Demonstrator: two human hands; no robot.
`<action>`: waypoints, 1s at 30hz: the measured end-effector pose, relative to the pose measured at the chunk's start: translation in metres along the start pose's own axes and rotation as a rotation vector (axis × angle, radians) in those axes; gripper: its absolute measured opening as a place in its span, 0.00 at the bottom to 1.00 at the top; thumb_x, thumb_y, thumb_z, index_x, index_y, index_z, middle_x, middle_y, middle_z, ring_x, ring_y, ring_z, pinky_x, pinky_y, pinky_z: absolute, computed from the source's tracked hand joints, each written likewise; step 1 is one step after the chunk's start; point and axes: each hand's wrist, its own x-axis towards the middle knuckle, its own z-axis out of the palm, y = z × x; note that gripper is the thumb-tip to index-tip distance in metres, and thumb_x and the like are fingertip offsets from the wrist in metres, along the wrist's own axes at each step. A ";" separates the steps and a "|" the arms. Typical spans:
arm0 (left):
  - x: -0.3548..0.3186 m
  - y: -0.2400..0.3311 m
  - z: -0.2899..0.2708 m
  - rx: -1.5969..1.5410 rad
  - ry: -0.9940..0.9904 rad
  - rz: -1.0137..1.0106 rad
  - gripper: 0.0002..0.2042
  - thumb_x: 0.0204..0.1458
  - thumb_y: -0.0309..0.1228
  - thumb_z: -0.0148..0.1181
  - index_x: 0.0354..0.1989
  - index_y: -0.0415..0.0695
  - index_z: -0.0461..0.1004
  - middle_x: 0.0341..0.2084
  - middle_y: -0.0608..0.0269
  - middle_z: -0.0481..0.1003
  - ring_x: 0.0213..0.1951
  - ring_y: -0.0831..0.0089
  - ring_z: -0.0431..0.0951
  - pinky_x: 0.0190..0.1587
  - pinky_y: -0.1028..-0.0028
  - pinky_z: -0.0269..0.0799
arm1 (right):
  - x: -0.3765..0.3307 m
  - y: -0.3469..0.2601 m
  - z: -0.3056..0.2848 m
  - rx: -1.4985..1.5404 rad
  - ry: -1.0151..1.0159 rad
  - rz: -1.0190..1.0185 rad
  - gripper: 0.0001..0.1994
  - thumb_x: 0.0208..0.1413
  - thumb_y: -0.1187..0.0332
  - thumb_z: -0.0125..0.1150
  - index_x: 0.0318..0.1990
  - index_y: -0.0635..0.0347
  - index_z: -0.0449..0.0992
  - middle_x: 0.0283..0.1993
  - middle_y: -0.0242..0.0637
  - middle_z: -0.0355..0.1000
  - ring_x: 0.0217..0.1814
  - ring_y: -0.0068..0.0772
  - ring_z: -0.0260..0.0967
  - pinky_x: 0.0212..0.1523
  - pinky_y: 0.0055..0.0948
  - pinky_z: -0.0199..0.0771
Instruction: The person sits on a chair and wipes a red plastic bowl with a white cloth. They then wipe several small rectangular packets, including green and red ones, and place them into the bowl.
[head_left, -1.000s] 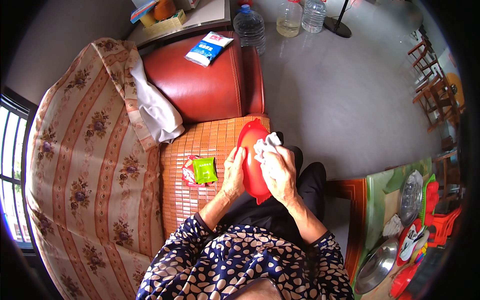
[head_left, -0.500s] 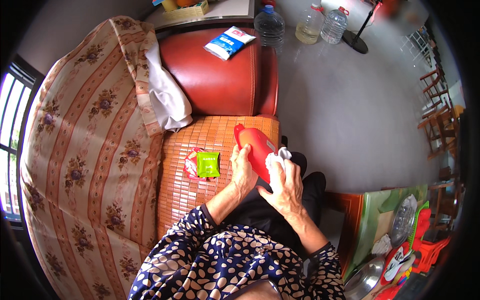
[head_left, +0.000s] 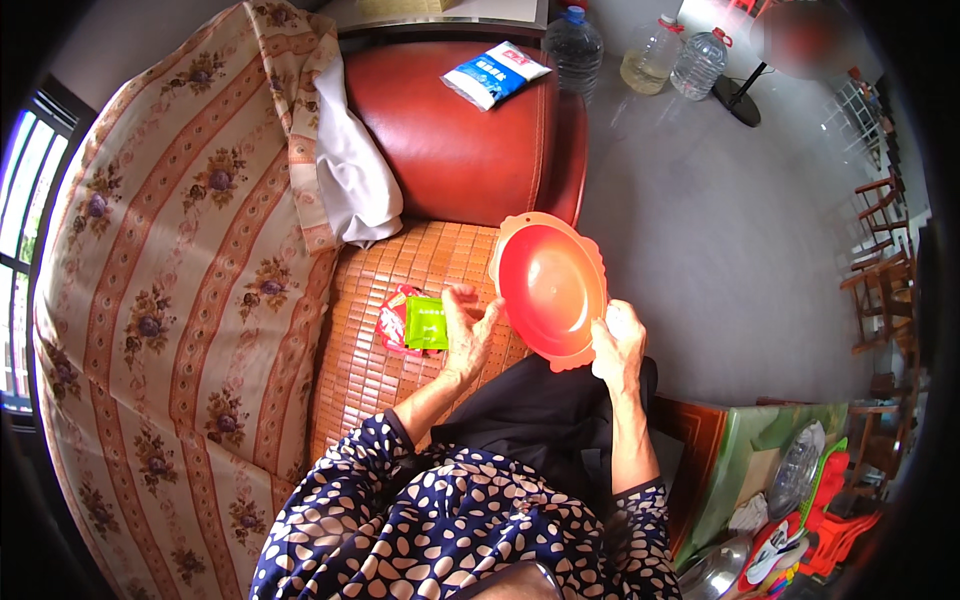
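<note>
A shallow red-orange plastic bowl (head_left: 535,265) with a scalloped rim is tilted above the edge of the seat, its inside turned up toward me. My right hand (head_left: 618,345) grips its lower right rim, thumb on the inner side. Just left of the bowl, my left hand (head_left: 468,335) has its fingers apart and bent, with nothing seen in it. Below that hand a green square packet (head_left: 425,322) lies partly over a red and white packet (head_left: 392,318) on the seat mat. No white cloth shows; the bowl or right hand may hide it.
The seat has a bamboo tile mat (head_left: 375,400). On the red leather armrest (head_left: 450,150) lies a blue and white bag (head_left: 495,75). Large water bottles (head_left: 652,55) stand on the floor beyond. At right, a green-topped table (head_left: 735,455) holds a metal basin (head_left: 718,570).
The bowl has been turned from showing its outside to showing its inside. My left hand has let go of it. My right hand has shifted to its rim, and the white cloth has gone from sight.
</note>
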 end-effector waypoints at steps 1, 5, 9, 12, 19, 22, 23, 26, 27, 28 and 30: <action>0.001 -0.017 -0.004 0.015 -0.057 -0.115 0.21 0.54 0.36 0.64 0.48 0.44 0.58 0.31 0.63 0.69 0.24 0.79 0.70 0.22 0.79 0.65 | 0.003 -0.011 0.003 0.086 -0.071 0.186 0.11 0.51 0.76 0.61 0.43 0.66 0.73 0.26 0.32 0.71 0.22 0.21 0.66 0.23 0.25 0.70; -0.008 0.009 -0.002 -0.272 -0.314 -0.553 0.18 0.57 0.34 0.59 0.49 0.44 0.59 0.28 0.59 0.74 0.17 0.75 0.74 0.13 0.79 0.65 | 0.020 0.004 0.021 0.153 -0.261 0.292 0.10 0.51 0.75 0.62 0.41 0.64 0.73 0.23 0.30 0.69 0.19 0.17 0.63 0.17 0.22 0.63; 0.006 -0.024 0.009 -0.315 -0.133 -0.522 0.15 0.58 0.30 0.56 0.49 0.45 0.58 0.27 0.59 0.74 0.15 0.74 0.74 0.12 0.77 0.68 | 0.036 0.010 0.045 0.237 -0.117 0.291 0.11 0.51 0.71 0.65 0.41 0.63 0.75 0.25 0.31 0.72 0.22 0.20 0.68 0.22 0.22 0.69; 0.015 -0.035 0.024 -0.363 -0.042 -0.535 0.15 0.58 0.29 0.55 0.49 0.46 0.57 0.29 0.57 0.75 0.15 0.73 0.74 0.12 0.77 0.68 | 0.042 0.015 0.044 0.397 -0.013 0.309 0.12 0.54 0.71 0.62 0.44 0.65 0.73 0.26 0.33 0.73 0.23 0.20 0.69 0.25 0.22 0.70; 0.025 -0.035 0.052 -0.394 0.150 -0.521 0.14 0.59 0.26 0.51 0.46 0.46 0.51 0.30 0.57 0.73 0.16 0.75 0.74 0.11 0.79 0.68 | 0.028 0.059 0.024 0.653 0.137 0.401 0.15 0.53 0.67 0.65 0.46 0.61 0.73 0.31 0.35 0.74 0.21 0.22 0.69 0.16 0.22 0.69; 0.030 -0.032 0.056 -0.417 0.134 -0.509 0.16 0.59 0.28 0.53 0.46 0.46 0.50 0.30 0.57 0.73 0.17 0.74 0.75 0.12 0.79 0.69 | 0.027 0.078 0.017 0.669 0.147 0.376 0.13 0.57 0.68 0.62 0.49 0.58 0.71 0.28 0.35 0.72 0.17 0.20 0.65 0.13 0.20 0.65; 0.030 -0.036 0.056 -0.434 0.126 -0.515 0.17 0.58 0.29 0.55 0.47 0.47 0.51 0.31 0.56 0.74 0.18 0.74 0.76 0.12 0.78 0.70 | 0.025 0.081 0.016 0.666 0.110 0.356 0.13 0.57 0.68 0.62 0.49 0.58 0.71 0.29 0.35 0.72 0.17 0.20 0.65 0.13 0.20 0.66; 0.027 -0.034 0.054 -0.484 0.109 -0.568 0.23 0.55 0.38 0.62 0.49 0.48 0.54 0.30 0.57 0.74 0.20 0.71 0.77 0.14 0.75 0.72 | 0.019 0.096 0.026 0.457 0.083 0.275 0.14 0.56 0.68 0.63 0.47 0.63 0.73 0.38 0.35 0.74 0.37 0.25 0.72 0.39 0.26 0.75; 0.025 -0.025 0.049 -0.470 0.096 -0.614 0.23 0.54 0.39 0.63 0.47 0.47 0.55 0.29 0.58 0.74 0.19 0.72 0.76 0.14 0.75 0.71 | 0.017 0.098 0.026 0.412 0.074 0.240 0.14 0.56 0.67 0.63 0.47 0.63 0.74 0.38 0.35 0.74 0.37 0.25 0.72 0.40 0.26 0.75; 0.023 -0.019 0.043 -0.456 0.083 -0.661 0.23 0.53 0.41 0.64 0.46 0.47 0.56 0.29 0.59 0.73 0.18 0.72 0.76 0.13 0.75 0.71 | 0.018 0.099 0.024 0.366 0.063 0.204 0.14 0.56 0.67 0.63 0.47 0.64 0.74 0.38 0.35 0.74 0.37 0.25 0.72 0.40 0.26 0.75; 0.013 0.002 0.023 -0.284 -0.019 -0.639 0.24 0.50 0.44 0.67 0.42 0.44 0.60 0.29 0.62 0.70 0.21 0.72 0.74 0.18 0.74 0.70 | 0.016 0.088 0.025 0.380 0.046 0.165 0.14 0.56 0.65 0.63 0.46 0.64 0.74 0.38 0.35 0.74 0.38 0.25 0.72 0.40 0.27 0.75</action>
